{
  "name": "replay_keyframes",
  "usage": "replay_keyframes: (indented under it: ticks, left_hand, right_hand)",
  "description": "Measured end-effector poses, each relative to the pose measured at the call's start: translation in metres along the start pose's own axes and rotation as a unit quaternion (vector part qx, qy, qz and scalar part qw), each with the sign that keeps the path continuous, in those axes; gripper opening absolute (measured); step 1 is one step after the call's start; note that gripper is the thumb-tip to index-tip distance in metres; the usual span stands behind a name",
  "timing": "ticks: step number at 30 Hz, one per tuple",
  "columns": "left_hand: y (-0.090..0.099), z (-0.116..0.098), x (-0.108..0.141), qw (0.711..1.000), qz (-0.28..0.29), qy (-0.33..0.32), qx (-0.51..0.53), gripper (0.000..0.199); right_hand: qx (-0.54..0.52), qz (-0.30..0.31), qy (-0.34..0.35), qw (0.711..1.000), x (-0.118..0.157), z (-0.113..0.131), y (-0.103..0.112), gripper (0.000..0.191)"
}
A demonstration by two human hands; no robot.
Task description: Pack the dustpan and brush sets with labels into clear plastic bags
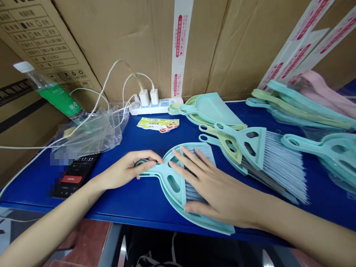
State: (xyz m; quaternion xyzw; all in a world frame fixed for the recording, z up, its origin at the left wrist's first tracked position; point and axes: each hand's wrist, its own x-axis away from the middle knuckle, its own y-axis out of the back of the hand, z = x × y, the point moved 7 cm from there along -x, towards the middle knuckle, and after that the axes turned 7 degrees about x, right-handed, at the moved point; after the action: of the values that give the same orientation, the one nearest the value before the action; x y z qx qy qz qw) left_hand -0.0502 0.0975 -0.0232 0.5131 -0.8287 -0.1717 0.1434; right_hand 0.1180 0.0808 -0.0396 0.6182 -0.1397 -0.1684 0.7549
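A mint-green hand brush (173, 182) lies on top of a matching dustpan (194, 219) near the table's front edge. My left hand (139, 167) is closed round their stacked handles at the left end. With fingers spread, my right hand (211, 185) rests flat over the brush's grey bristles, and its palm hides part of them and of the pan. Just behind and to the right, more brushes (257, 148) in mint and yellow-green lie overlapped, bristles pointing right. Behind those brushes, a mint dustpan (214, 109) sits over a yellow-green one.
Wrapped brush-and-dustpan sets (311, 107) are piled at the right. A white power strip (155, 105) with chargers stands at the back, near printed labels (158, 124). On the left are a phone (76, 176), clear plastic bags (97, 129), a bottle (57, 96) and loose cables. Cardboard boxes (139, 40) wall the back.
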Motion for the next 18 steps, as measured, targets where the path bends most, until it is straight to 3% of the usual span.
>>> replay_keyframes:
  ticks: [10,18]
  left_hand:
    - [-0.0018,-0.0027,-0.0045,1.0,0.005,-0.006,0.014,0.039]
    - [-0.0024,-0.0029,-0.0045,1.0,0.006,-0.01,0.006,0.036]
  right_hand:
    - [0.014,-0.029,0.003,0.999,0.0031,0.0034,-0.0032,0.075]
    - [-0.009,-0.004,-0.013,1.0,0.0026,0.0044,-0.002,0.075]
